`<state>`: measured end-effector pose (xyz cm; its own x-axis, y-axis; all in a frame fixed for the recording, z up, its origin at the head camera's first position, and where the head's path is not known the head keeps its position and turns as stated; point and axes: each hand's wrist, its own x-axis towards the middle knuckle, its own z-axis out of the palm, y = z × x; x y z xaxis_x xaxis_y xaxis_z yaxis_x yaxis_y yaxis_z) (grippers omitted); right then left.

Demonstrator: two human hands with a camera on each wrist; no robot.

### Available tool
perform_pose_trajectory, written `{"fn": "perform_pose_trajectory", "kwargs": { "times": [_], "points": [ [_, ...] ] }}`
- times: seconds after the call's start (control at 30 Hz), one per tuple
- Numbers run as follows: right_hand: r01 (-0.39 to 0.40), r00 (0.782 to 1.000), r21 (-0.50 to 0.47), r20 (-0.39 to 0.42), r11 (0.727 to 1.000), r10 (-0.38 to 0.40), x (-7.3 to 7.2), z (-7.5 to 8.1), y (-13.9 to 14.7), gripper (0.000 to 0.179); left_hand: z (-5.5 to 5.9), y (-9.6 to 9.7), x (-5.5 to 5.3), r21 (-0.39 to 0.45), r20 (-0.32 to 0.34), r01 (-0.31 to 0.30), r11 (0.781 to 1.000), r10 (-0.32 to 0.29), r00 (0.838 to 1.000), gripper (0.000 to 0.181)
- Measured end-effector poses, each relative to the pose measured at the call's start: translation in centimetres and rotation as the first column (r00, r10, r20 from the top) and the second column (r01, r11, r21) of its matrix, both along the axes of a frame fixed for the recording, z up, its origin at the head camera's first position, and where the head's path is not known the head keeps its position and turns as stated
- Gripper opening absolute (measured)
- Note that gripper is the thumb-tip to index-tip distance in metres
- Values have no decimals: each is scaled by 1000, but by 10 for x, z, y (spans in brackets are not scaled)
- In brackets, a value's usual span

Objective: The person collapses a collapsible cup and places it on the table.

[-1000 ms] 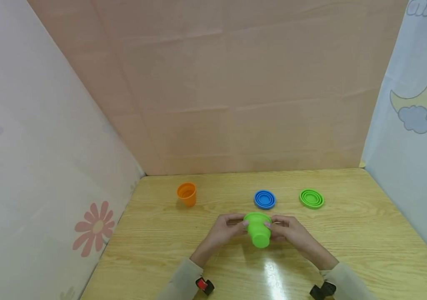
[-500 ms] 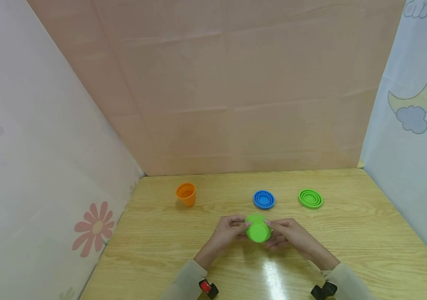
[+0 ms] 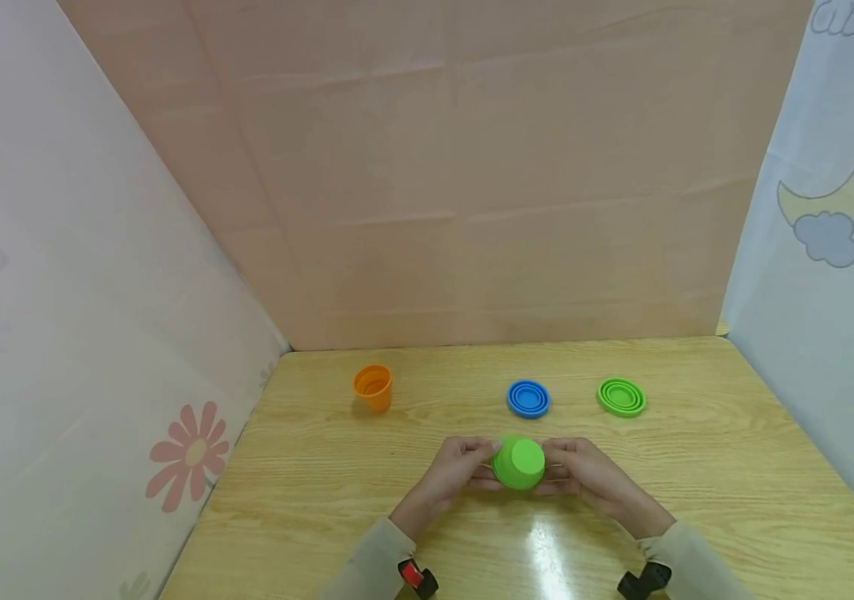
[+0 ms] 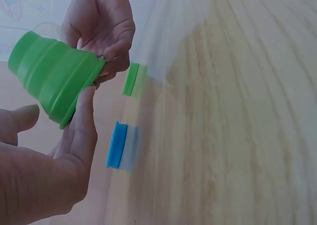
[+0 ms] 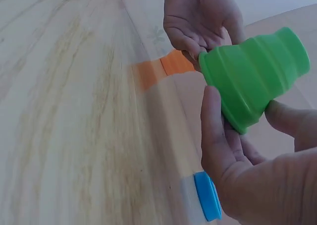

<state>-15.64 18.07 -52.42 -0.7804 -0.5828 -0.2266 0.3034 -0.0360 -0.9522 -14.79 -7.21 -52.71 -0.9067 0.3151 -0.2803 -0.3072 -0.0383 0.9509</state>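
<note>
Between both hands is a green collapsible cup (image 3: 527,458), drawn out into a tapered, ridged shape. It is turned over and tilted, with its narrow base facing up toward the head camera and its wide rim down. My left hand (image 3: 447,477) grips it from the left, with fingers under the rim. On the other side my right hand (image 3: 593,477) holds the rim on its fingers, and its thumb presses the cup's wall (image 5: 252,74) in the right wrist view. The left wrist view shows the cup's side (image 4: 52,74) and the rim resting against fingertips of both hands.
Behind the hands, a flattened blue collapsible cup (image 3: 527,400) and a flattened green one (image 3: 621,398) lie on the wooden table (image 3: 307,475). An orange cup (image 3: 377,402) stands extended at the back left. Printed white panels and a tan backdrop (image 3: 456,192) enclose the table.
The held green cup has turned so its base faces up instead of toward me. Its stepped outline has become a fuller taper. Both hands have shifted their fingers around the rim.
</note>
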Motion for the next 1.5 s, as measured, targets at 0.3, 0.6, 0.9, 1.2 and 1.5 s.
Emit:
{"fn": "perform_pose_trajectory", "kwargs": {
  "times": [0.3, 0.6, 0.9, 1.2, 1.5],
  "points": [
    [24, 1000, 3, -12, 1000, -24, 0, -2, -3, 38, -2, 0, -2, -13, 20, 16, 1000, -16, 1000, 37],
    [63, 995, 41, -80, 997, -60, 3, -1, -4, 32, -4, 1, -3, -13, 45, 49, 999, -49, 998, 44],
    [100, 979, 125, -187, 987, -75, 5, 1, -7, 32, -6, 1, -4, -18, 60, 97, 995, -96, 994, 43],
    [95, 967, 168, -251, 981, -50, 5, -3, -10, 30, 0, 1, -1, -51, 21, 81, 995, -80, 997, 30],
    [115, 967, 164, -244, 980, -73, 4, -4, -13, 35, -4, 0, 1, -28, 11, 79, 997, -78, 997, 34]
  ]
}}
